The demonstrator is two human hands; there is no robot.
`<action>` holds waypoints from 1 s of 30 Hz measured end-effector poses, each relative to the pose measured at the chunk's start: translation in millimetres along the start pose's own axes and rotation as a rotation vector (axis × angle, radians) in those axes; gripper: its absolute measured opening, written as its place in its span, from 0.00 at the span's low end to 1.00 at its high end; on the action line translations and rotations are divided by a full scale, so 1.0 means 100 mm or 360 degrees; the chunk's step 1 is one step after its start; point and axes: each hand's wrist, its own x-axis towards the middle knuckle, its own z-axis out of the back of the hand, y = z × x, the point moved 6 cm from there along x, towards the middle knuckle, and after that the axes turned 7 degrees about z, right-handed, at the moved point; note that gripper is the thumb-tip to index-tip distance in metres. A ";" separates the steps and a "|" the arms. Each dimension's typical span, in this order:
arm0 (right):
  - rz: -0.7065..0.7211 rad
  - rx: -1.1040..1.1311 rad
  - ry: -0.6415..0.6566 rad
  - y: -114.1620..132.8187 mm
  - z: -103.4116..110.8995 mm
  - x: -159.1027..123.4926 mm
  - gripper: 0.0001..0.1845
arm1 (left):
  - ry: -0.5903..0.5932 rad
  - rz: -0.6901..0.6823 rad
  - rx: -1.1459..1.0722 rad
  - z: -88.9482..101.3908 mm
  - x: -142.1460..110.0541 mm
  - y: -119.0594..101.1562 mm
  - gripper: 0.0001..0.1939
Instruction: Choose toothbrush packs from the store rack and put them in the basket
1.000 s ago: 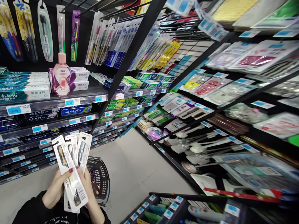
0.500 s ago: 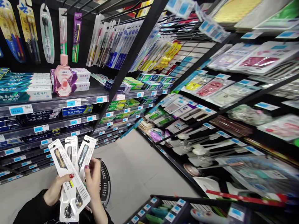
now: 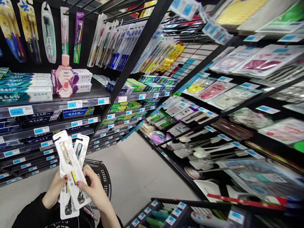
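Several packaged toothbrushes (image 3: 75, 169) are fanned out between my two hands at the lower left. The front pack has a gold-coloured brush; a pack with a blue-grey brush (image 3: 79, 148) leans out behind it to the right. My left hand (image 3: 55, 188) pinches the packs from the left, thumb on the front. On the other side my right hand (image 3: 91, 183) grips the front pack's edge, its thumb over the lower part and its fingers behind. Below the hands a black basket (image 3: 104, 177) shows in part.
Shelves of toothpaste boxes (image 3: 26, 87) stand ahead on the left, with a pink bottle (image 3: 64, 79) on top. Toothbrush packs (image 3: 125, 44) hang above. Racks of kitchen tools (image 3: 199, 152) line the right side. A display bin (image 3: 163, 215) juts in at the bottom. Grey floor (image 3: 140, 164) runs between.
My right hand has moved from the blue-grey brush's pack down onto the front pack. The packs have drawn closer together, and the blue-grey one has shifted left behind the front one.
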 end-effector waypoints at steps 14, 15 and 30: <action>0.0098 0.0423 -0.0480 -0.01 0.27 -0.20 0.26 | -0.0162 0.0074 0.0039 0.10 -0.04 -0.15 0.40; 0.0174 0.0217 -0.0562 0.02 0.32 -0.21 0.24 | -0.0167 0.0078 0.0024 0.11 -0.04 -0.15 0.40; -0.0153 0.1105 -0.0355 -0.15 0.20 -0.21 0.22 | -0.0110 0.0076 -0.0030 0.11 -0.06 -0.14 0.43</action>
